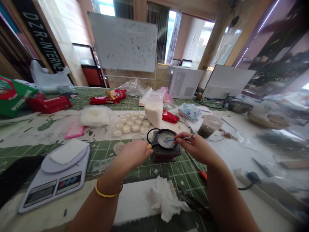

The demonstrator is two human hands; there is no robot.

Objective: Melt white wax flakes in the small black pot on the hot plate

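Note:
My left hand (131, 154) is closed around the handle of a small black pan (174, 132), which sits on a dark little stove (166, 154). Whitish, cloudy contents (166, 140) lie in the pan. In my right hand (195, 145) a thin stick, blue toward its tip (170, 140), is pinched and dips into the pan. Just behind and left of the pan stand several small clear cups with pale filling (126, 129). An open bag of white granules (154, 112) is upright beyond the pan.
At left is a white kitchen scale (54, 180) with paper on it. Crumpled tissue (161, 196) and pliers (193, 199) lie in front. To the right are a cup of dark material (209, 126), a power strip (263, 190) and cables. A computer case (184, 82) stands behind.

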